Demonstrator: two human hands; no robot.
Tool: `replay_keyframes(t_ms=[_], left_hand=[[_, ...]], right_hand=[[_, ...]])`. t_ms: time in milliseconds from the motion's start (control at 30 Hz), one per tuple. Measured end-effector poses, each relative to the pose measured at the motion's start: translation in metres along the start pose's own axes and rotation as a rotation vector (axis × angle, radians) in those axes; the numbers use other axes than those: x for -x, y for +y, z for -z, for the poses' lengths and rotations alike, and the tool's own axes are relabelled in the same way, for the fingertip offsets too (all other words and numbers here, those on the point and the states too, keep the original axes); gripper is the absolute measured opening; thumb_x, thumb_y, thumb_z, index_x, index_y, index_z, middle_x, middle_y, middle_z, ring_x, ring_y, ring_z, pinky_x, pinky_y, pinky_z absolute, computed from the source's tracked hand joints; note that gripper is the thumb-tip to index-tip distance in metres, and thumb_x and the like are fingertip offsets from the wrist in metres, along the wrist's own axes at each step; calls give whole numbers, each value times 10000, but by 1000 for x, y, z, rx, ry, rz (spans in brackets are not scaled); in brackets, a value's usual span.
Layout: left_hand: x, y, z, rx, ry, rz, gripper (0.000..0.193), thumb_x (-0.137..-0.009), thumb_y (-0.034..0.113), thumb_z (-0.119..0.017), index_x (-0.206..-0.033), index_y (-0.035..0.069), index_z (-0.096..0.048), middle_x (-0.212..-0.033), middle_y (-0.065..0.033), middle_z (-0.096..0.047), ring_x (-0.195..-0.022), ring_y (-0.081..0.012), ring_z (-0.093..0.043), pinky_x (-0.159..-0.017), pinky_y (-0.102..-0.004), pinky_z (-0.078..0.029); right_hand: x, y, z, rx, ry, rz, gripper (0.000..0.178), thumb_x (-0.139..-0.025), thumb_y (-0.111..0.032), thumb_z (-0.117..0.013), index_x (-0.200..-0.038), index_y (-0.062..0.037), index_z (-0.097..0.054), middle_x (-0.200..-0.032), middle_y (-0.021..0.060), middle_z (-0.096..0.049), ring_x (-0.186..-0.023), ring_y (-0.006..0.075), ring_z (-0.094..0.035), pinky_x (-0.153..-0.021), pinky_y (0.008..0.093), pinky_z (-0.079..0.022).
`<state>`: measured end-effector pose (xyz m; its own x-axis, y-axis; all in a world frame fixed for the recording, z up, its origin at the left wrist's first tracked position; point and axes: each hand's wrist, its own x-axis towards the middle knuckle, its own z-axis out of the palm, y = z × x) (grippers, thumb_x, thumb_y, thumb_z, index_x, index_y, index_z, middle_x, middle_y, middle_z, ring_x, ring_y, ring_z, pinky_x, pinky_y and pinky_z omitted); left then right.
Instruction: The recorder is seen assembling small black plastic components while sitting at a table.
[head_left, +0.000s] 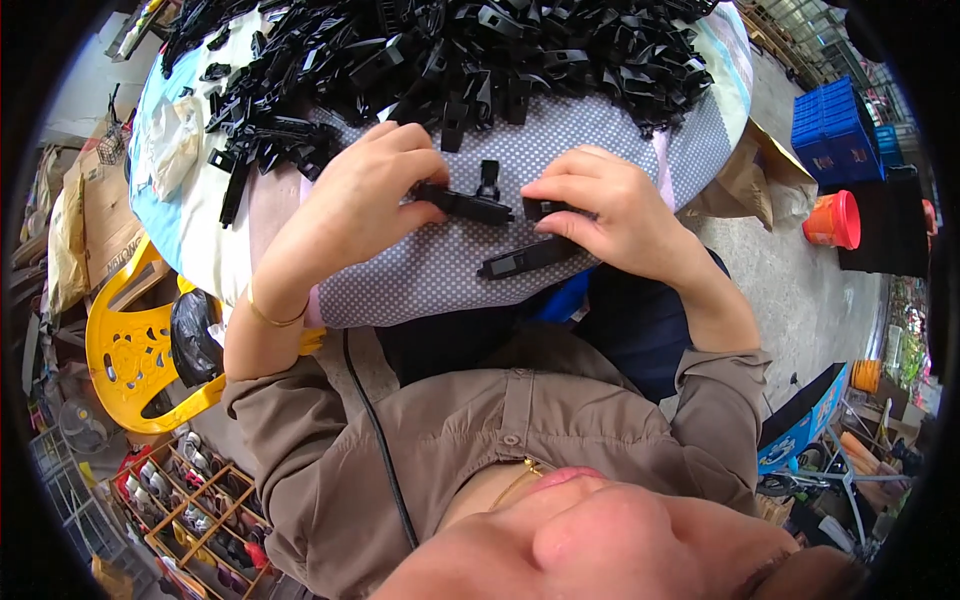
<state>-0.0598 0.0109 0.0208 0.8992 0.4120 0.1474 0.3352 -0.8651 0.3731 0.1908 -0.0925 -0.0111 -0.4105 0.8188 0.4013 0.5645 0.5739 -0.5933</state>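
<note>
My left hand [365, 190] pinches a long black plastic part [472, 207] between thumb and fingers, its free end pointing right. Just across from that end, my right hand [615, 205] grips a shorter black plastic piece [537, 209], mostly covered by the fingers. A small gap separates the two parts. Behind the long part, a small black clip-like piece [489, 178] lies on the dotted cloth [400, 285]. Another long black plastic part [527, 258] rests below my right hand, near the table's front edge. What exactly these parts belong to cannot be made out.
A large heap of black plastic parts [450, 50] covers the far side of the round table. A clear plastic bag [175, 145] lies at the left. Around the table are a yellow chair [130, 350], a blue crate [835, 130] and a red bucket [832, 220]. A black cable [375, 430] hangs in front of me.
</note>
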Motion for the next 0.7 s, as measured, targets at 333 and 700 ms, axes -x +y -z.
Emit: replay_keyframes(t_ms=[333, 700], left_hand=[[-3, 34, -31, 175, 68, -21, 192, -738, 130, -728, -876, 18, -655, -827, -112, -579, -807, -314, -592, -720, -404, -495], [-4, 29, -36, 189, 106, 46, 199, -737, 147, -750, -860, 6, -682, -817, -102, -583, -822, -288, -581, -726, -382, -490]], right_hand=[[7, 0, 13, 81, 223, -32, 318, -706, -78, -782, -996, 5, -680, -907, 105, -662, -799, 269, -622, -720, 338, -485], [8, -9, 17, 191, 24, 54, 301, -645, -61, -772, -928, -17, -683, -868, 86, -649, -820, 272, -606, -719, 357, -469]])
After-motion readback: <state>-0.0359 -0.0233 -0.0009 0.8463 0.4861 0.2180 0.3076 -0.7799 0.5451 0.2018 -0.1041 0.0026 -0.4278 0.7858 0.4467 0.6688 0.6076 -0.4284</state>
